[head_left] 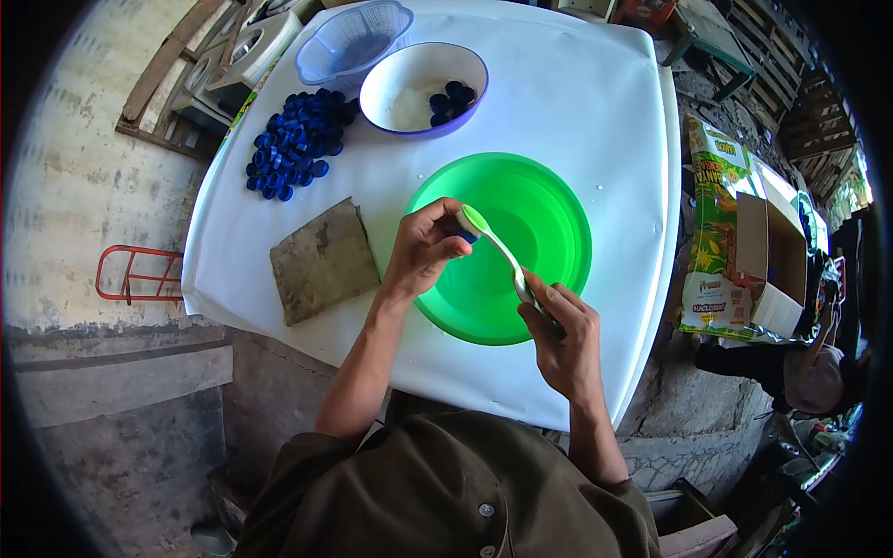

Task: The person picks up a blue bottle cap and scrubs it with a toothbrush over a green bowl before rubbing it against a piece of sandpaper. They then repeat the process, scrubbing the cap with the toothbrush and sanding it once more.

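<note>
Between the fingers of my left hand [423,246] is a dark blue bottle cap [468,235], held above the left part of a green basin [577,219]. My right hand [564,337] grips the handle of a white and green toothbrush [502,249]. The brush head lies against the cap, its bristles mostly hidden. A white bowl with a purple outside [423,134] holds several blue caps [452,102] and whitish, cloudy contents. To its left a heap of blue caps [296,139] is spread on the white-covered table [567,93].
A worn grey-brown board [326,260] lies left of the basin. Behind the heap stands a light blue plastic basket [353,45]. Right of the table are a printed sack [712,223] and an open cardboard box [772,256]. Another person [809,377] is at the far right.
</note>
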Tool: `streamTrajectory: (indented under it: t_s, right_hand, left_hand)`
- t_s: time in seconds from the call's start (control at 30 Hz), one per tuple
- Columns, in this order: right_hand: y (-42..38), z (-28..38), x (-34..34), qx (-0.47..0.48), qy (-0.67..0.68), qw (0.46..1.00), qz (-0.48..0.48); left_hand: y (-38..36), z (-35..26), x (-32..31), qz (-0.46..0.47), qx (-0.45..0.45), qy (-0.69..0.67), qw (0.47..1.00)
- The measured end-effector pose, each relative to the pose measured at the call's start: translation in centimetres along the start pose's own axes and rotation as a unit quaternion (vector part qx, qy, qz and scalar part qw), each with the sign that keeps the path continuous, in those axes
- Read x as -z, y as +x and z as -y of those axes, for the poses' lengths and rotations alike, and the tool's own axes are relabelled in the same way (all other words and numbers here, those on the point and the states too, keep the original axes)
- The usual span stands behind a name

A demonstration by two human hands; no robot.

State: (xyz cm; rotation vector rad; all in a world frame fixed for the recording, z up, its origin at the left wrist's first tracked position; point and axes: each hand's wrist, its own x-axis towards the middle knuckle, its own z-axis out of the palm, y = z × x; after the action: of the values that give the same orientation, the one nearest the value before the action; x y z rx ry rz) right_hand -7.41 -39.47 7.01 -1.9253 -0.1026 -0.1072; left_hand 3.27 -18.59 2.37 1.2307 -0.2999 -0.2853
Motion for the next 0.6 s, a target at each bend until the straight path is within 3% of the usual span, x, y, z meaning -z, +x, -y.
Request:
streamTrajectory:
  t_s: [0.6]
  right_hand:
    - [-1.2,-0.2,-0.4,-0.011,-0.016,1.0,-0.003]
  left_hand:
    - [0.2,-0.3,0.1,-0.038,0.031,0.005,0.999]
